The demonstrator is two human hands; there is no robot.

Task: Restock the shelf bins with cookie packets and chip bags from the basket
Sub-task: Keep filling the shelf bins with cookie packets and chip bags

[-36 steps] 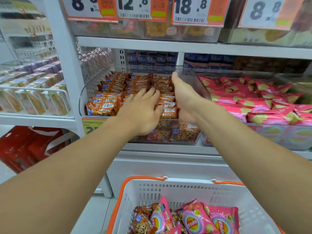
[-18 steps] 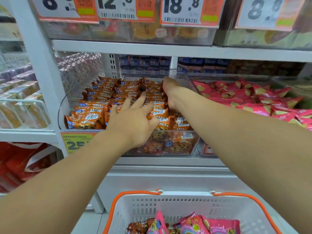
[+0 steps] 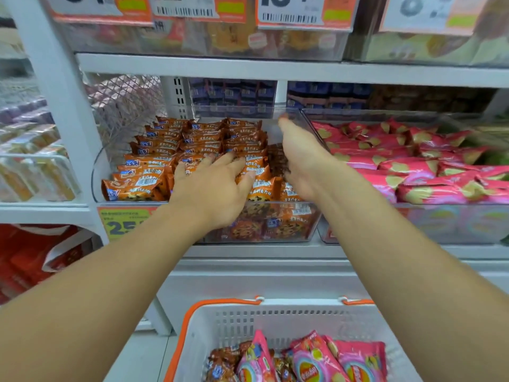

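Observation:
Orange cookie packets [image 3: 162, 150] fill a clear shelf bin [image 3: 261, 230] in rows. My left hand [image 3: 212, 188] lies flat on the front packets, fingers spread and straight. My right hand [image 3: 300, 153] stands on edge inside the bin's right side, fingers extended along the clear wall, beside the rightmost packets. A neighbouring clear bin [image 3: 454, 224] holds pink chip bags [image 3: 413, 161]. Below, a white basket [image 3: 275, 318] with orange rim holds several pink chip bags [image 3: 316, 359] and brown cookie packets [image 3: 223, 362].
The upper shelf [image 3: 275, 70] carries more bins with price tags [image 3: 289, 9]. Blue packs [image 3: 234, 92] sit behind the cookie bin. A white upright post [image 3: 55, 106] stands at left, with a bin of boxed snacks [image 3: 33, 166] beyond it and red bags [image 3: 33, 257] below.
My right hand has drawn slightly back from the bin's rear toward the middle. My left hand stays pressed on the front packets. The view has shifted a little closer and lower.

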